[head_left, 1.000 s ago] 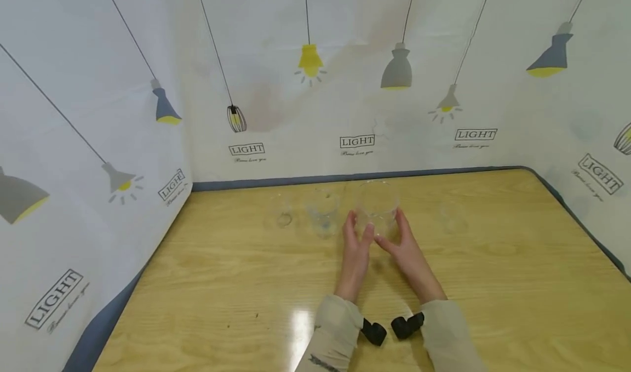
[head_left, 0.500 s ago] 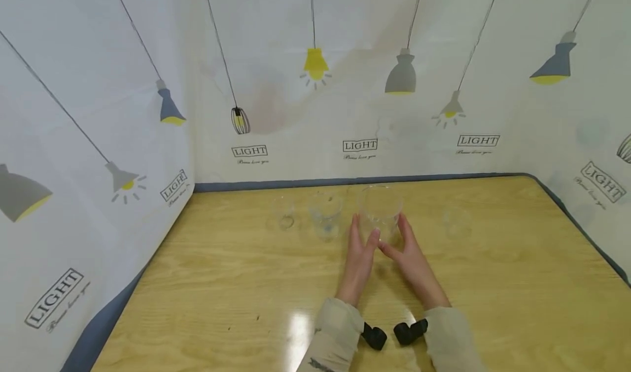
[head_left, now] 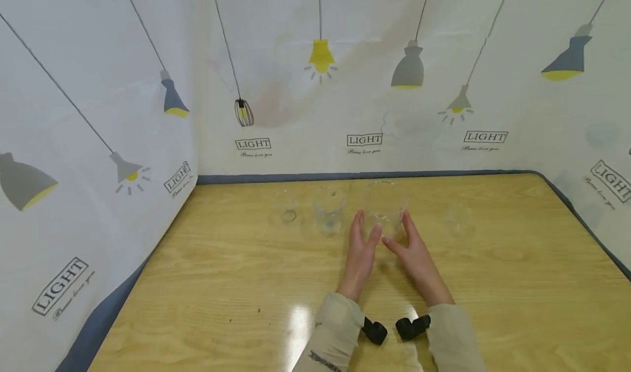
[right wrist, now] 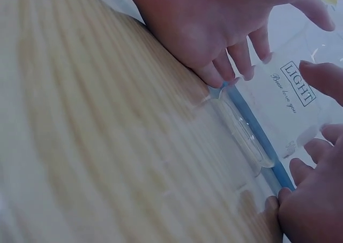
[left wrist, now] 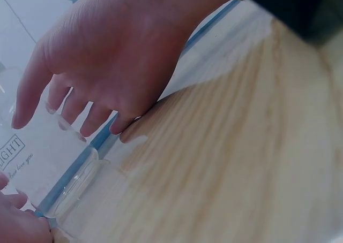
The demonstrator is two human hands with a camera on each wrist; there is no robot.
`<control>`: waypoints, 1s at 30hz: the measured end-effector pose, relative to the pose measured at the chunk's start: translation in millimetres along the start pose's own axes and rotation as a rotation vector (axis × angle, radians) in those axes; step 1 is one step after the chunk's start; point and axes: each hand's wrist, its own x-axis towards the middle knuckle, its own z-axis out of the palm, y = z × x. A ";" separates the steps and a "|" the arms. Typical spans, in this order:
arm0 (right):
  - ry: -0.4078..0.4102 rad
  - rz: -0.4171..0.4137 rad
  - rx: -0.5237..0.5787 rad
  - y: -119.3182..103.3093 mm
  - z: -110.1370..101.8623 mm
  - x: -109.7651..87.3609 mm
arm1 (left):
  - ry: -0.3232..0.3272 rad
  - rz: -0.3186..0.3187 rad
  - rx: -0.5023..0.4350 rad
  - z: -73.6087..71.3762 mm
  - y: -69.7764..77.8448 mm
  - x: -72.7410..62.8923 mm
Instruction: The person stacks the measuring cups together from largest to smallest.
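A person's left grip (head_left: pixel 363 251) and right grip (head_left: pixel 414 251) held a large clear glass vessel (head_left: pixel 385 203) between them, one at each side, near the far edge of the wooden surface (head_left: pixel 222 262). Fingers lay along the vessel's left and right walls, with both thumbs at its near side, their tips close together. Each grip was spread to the vessel's breadth. The vessel stood upright, rim up; whether its base touched the surface or sat just above it could not be told.

Just left of the vessel was a smaller clear glass (head_left: pixel 329 210) with a bluish patch low in it, and farther left another clear glass (head_left: pixel 287 205). Well to the right was a faint transparent piece (head_left: pixel 458 218), its shape hard to make out. Beige sleeves (head_left: pixel 332 328) covered the forearms, a black device (head_left: pixel 413 328) at each cuff. A pale cloth (head_left: pixel 286 114) printed with lamps rose behind.
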 end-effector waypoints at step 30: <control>-0.004 0.001 0.048 0.1 -2.8 0.6 | -0.014 0.038 0.003 -4.0 20.0 -5.4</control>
